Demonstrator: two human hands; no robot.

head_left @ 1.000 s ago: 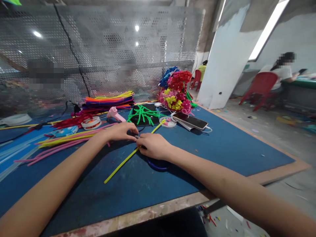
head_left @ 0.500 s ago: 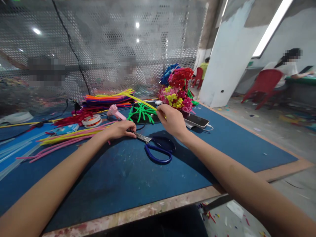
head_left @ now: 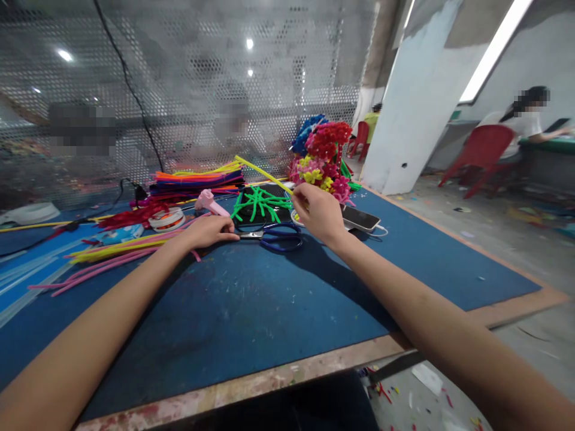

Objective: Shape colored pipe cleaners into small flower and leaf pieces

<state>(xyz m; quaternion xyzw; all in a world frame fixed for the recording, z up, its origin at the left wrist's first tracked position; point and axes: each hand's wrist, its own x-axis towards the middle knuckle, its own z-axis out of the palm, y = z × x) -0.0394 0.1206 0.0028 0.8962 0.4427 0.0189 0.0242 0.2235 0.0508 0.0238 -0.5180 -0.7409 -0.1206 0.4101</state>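
Observation:
My left hand (head_left: 210,232) is closed on the blade end of the scissors (head_left: 257,235), whose blue loop handles point right. My right hand (head_left: 320,212) pinches the lower end of a yellow pipe cleaner (head_left: 264,173), which slants up to the left. Behind the scissors, shaped green pipe cleaners (head_left: 256,205) lie on a dark tray-like surface. A pink glue gun (head_left: 212,203) is just beyond my left hand. Pink and yellow pipe cleaners (head_left: 121,248) lie beneath my left wrist.
A bundle of coloured pipe cleaners (head_left: 193,182) lies at the back by the perforated metal screen (head_left: 188,78). Fuzzy flowers (head_left: 326,146) stand at the back right, near a phone (head_left: 360,219) with a white cable. A round container (head_left: 166,219) sits on the left. A person (head_left: 516,129) sits far right.
My left hand has moved slightly left and back, swinging the scissors away from me towards the green pieces. My right hand has shifted a little right with the yellow pipe cleaner.

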